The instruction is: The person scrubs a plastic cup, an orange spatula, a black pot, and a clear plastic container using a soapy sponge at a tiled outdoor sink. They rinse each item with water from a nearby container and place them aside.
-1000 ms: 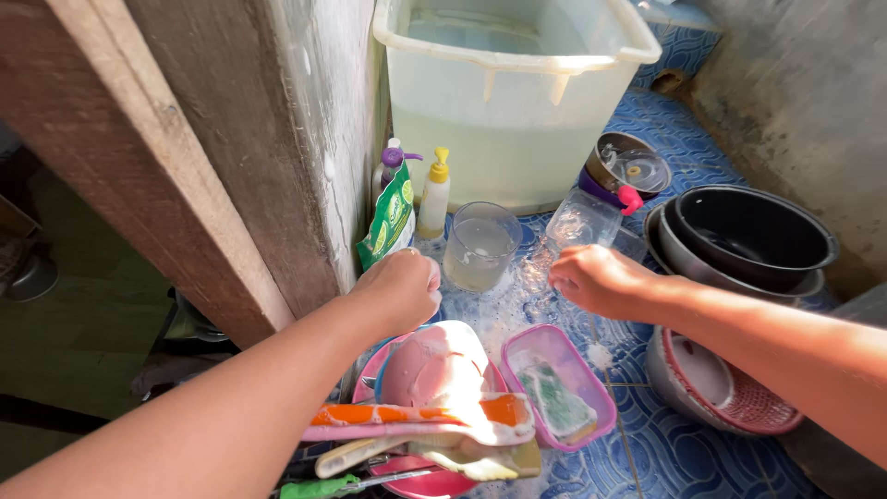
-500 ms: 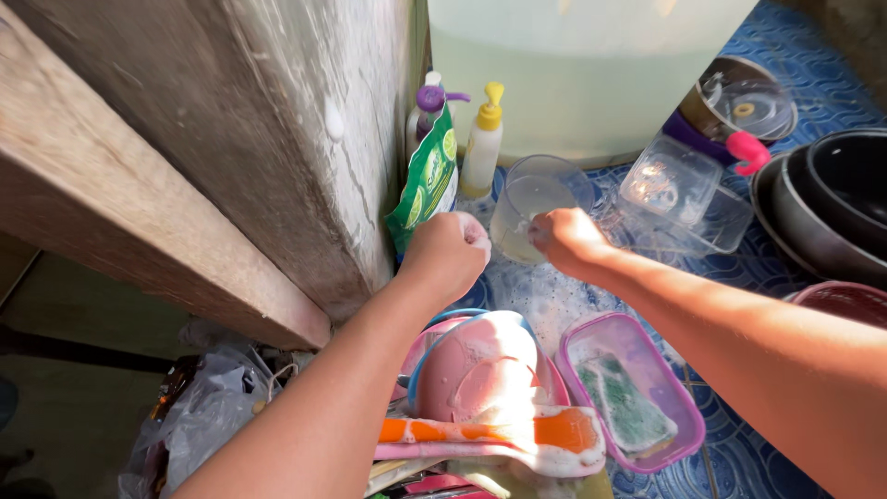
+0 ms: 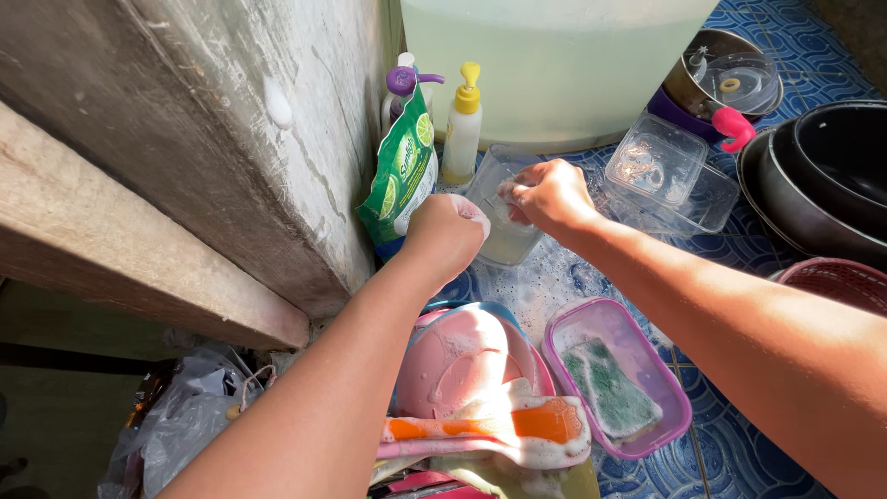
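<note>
Upper centre of the frame, a green refill pouch (image 3: 400, 176) with lime pictures leans against the concrete wall. Right behind it stand a purple-capped pump bottle (image 3: 404, 88) and a pale yellow-capped squeeze bottle (image 3: 461, 134).

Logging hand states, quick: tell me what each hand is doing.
Left hand: closed fist, contents hidden.
Right hand: gripping the clear plastic cup by its rim.

Both hands (image 3: 445, 231) (image 3: 549, 194) close on the clear glass (image 3: 504, 208). Left of the grip, a green pouch (image 3: 400, 176) and concrete wall (image 3: 231, 139) block passage; behind, a yellow-capped bottle (image 3: 462, 125) and water tub (image 3: 554, 65). Right, clear containers (image 3: 670, 176) crowd close. Soapy floor (image 3: 554, 277) in front lies open.
</note>
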